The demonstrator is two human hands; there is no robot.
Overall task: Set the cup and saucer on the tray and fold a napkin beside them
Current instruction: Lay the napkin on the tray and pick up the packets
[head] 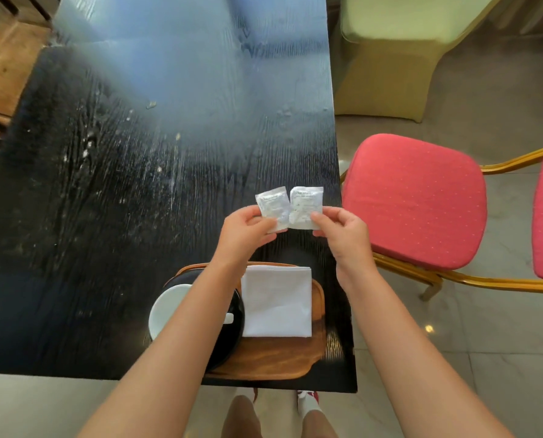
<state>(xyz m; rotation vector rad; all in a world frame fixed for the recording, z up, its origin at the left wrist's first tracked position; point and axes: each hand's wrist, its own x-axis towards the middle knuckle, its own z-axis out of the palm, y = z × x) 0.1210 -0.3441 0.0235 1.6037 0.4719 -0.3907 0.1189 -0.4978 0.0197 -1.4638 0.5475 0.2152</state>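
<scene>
On the wooden tray (273, 358) at the table's (105, 216) near edge, the white cup (169, 308) sits on its dark saucer (232, 336) at the left, leaving room for the folded napkin (278, 301) just beside them. Above, the left hand (245, 232) pinches one small white packet (271, 207) and the right hand (343, 232) pinches another packet (306, 207), held side by side, probably to add to the tray.

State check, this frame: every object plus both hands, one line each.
left hand: pinches the left packet, above the table
right hand: pinches the right packet
cup: white, on the saucer, partly hidden by the left forearm
saucer: black, on the tray
napkin: folded, flat on the tray beside the saucer
tray: wooden, on the black table
</scene>
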